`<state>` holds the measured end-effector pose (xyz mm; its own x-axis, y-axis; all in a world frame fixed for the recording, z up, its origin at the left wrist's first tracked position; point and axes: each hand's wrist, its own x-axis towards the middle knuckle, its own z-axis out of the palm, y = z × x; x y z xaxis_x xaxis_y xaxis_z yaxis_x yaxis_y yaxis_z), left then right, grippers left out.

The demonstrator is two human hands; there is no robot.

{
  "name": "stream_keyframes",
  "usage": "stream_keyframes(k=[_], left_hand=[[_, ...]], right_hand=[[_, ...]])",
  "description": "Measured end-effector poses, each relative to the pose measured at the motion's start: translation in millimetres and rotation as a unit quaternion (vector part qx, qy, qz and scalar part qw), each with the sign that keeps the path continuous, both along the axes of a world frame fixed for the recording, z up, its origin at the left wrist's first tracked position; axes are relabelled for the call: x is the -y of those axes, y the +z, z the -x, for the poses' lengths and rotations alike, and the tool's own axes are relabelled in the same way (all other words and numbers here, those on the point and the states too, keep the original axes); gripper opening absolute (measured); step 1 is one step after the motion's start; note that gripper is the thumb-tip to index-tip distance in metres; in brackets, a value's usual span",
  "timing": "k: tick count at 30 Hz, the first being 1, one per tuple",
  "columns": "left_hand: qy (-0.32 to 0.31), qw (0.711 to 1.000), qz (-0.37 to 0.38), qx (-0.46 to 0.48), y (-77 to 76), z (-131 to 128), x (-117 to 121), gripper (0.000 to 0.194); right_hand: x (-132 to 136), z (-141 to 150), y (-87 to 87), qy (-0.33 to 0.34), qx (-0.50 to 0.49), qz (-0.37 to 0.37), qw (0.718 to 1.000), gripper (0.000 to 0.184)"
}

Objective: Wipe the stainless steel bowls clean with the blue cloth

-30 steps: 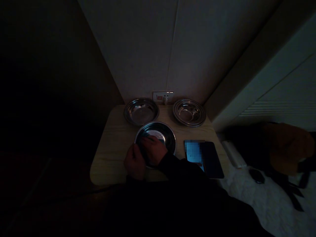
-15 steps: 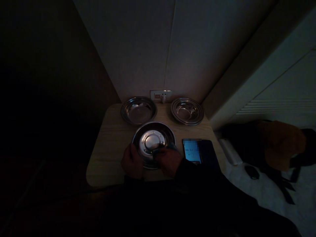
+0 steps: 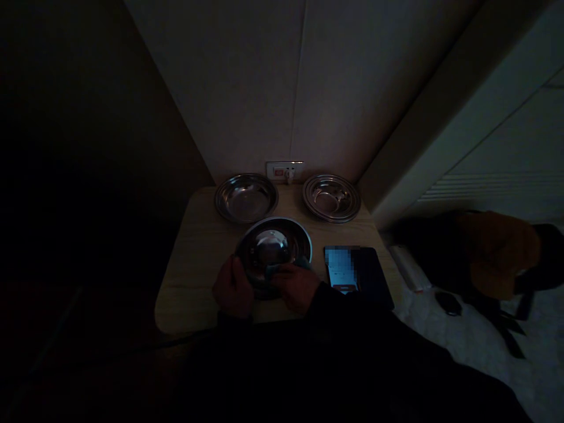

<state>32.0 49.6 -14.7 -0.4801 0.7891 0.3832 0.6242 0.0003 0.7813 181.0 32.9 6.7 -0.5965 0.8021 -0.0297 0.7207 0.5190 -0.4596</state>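
A shiny metal bowl [image 3: 269, 242] stands near the middle of the small wooden table, close to my body. My left hand [image 3: 232, 288] is closed on its left rim, thumb uppermost. Over the bowl's right front part lies my right hand [image 3: 296, 286], its fingers bent round a bluish-green cloth [image 3: 275, 270] that touches the inside of the bowl. Part of the cloth is hidden beneath the fingers, and the picture is dim.
Behind stand a metal dish [image 3: 247, 198] at left and a stack of metal bowls [image 3: 332, 198] at right. A lit phone [image 3: 341, 268] lies on a dark tablet-like slab [image 3: 374, 276]. A wall socket [image 3: 285, 171] holds a plug. A brown cap [image 3: 502, 252] lies on white bedding at right.
My right hand has moved with the cloth from the bowl's left inside to its right front. My left hand keeps its grip on the rim. The view has shifted slightly.
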Motion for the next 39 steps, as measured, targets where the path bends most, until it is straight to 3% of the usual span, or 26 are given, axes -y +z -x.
stream_keyframes(k=[3,10,12,15,20,25,31,39], left_hand=[[-0.017,1.000,0.006,0.024,2.4,-5,0,0.029],[0.022,0.998,0.022,0.057,-2.7,0,3,0.029],[0.030,0.998,0.034,0.046,-3.6,3,4,0.028],[0.026,0.998,0.044,0.025,-0.9,4,4,0.028],[-0.014,1.000,0.022,0.004,5.5,-2,4,0.028],[0.001,1.000,0.029,0.002,5.9,-7,6,0.031],[-0.002,1.000,0.025,-0.001,10.2,-8,6,0.031],[-0.087,0.995,-0.002,-0.044,24.8,-11,3,0.028]], right_hand=[[0,-6,-1.2,-0.007,-0.002,-0.002,1.000,0.024],[-1,38,-11.0,-0.048,-0.140,-0.009,0.989,0.034],[1,30,-9.8,-0.015,-0.115,-0.008,0.993,0.032],[0,2,-4.5,0.026,0.009,-0.018,0.999,0.027],[-13,-31,3.3,0.013,0.102,-0.063,0.993,0.022],[-7,-17,-0.3,-0.031,0.067,-0.050,0.996,0.021],[14,9,-1.9,-0.003,-0.019,-0.034,0.999,0.025],[-15,-31,-5.0,-0.047,0.065,-0.072,0.994,0.025]])
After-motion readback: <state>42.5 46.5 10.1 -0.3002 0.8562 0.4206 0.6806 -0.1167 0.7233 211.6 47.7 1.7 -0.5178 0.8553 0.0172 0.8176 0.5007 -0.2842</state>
